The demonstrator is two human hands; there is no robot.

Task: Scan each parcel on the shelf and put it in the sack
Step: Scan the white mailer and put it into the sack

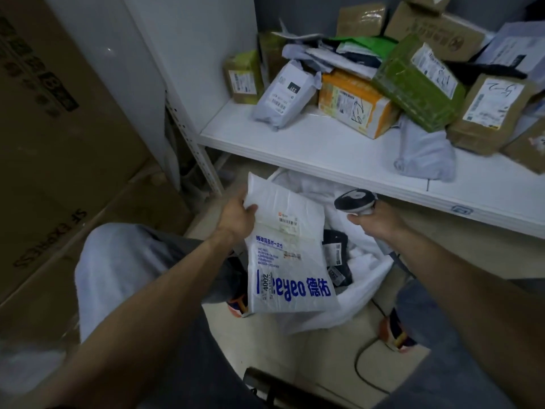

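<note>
Precariously, the left hand [238, 216] pinched the white mailer [290, 261] by one edge above the sack [364, 293] while the right hand [376, 221] gripped the scanner [354, 200], so the mailer might drop in unscanned.

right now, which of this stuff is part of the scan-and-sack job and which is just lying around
Job:
- white mailer, held by left hand
- scanner in right hand
- sack, dark parcel inside
- shelf parcels: grey mailer, orange box, green box

Lying about:
- tall carton, far left
- SF EXPRESS carton, also left
</note>
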